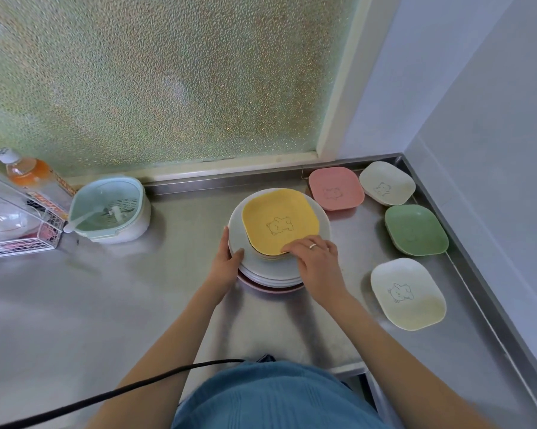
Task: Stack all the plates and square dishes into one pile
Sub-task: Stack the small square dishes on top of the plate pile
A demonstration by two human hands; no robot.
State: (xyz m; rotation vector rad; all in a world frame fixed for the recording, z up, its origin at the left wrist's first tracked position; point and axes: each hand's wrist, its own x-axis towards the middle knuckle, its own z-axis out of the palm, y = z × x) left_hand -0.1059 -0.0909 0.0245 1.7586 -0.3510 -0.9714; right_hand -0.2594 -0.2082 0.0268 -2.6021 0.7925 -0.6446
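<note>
A pile of round plates [270, 272] stands in the middle of the steel counter, with a yellow square dish [278, 222] on top. My right hand [315, 258] holds the yellow dish by its near edge. My left hand [228, 261] rests flat against the pile's left rim. To the right lie four loose square dishes: a pink one [335, 188], a cream one [386, 182], a green one [415, 229] and a second cream one [408, 294].
A light-blue strainer bowl [109, 209] with a spoon sits to the left. Beyond it are a white wire rack [22, 239] and a bottle of orange liquid [22, 168]. The counter's raised rim [465, 261] runs along the right. A black cable [106, 396] crosses near my body.
</note>
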